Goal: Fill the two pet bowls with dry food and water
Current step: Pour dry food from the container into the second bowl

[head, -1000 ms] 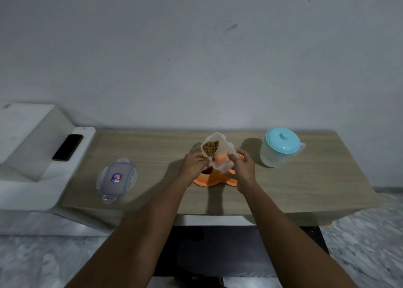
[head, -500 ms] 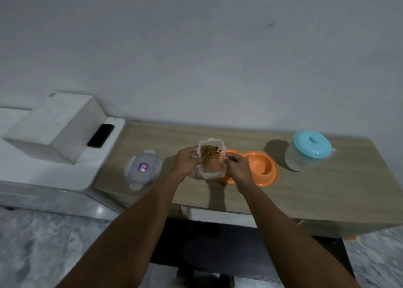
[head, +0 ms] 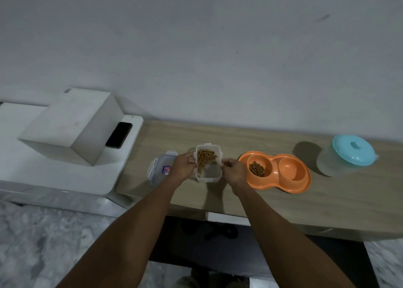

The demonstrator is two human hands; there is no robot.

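Note:
A clear plastic food container (head: 211, 172) with brown kibble in its far half is held upright between both hands. My left hand (head: 182, 165) grips its left wall, my right hand (head: 233, 171) its right wall. To the right lies the orange double pet bowl (head: 283, 184); its left bowl holds kibble (head: 257, 169), its right bowl (head: 291, 170) looks dry. A translucent water jug with a teal lid (head: 351, 150) stands at the far right. The container's grey lid (head: 160, 170) lies on the table, partly hidden behind my left hand.
Everything rests on a wooden table (head: 272, 202) against a grey wall. A white unit (head: 72, 124) with a black phone (head: 119, 134) on it adjoins the table's left end. Marble floor lies below.
The container was tilted over the orange bowl; both hands have carried it left and levelled it. Kibble now lies in the left bowl. The camera has swung left.

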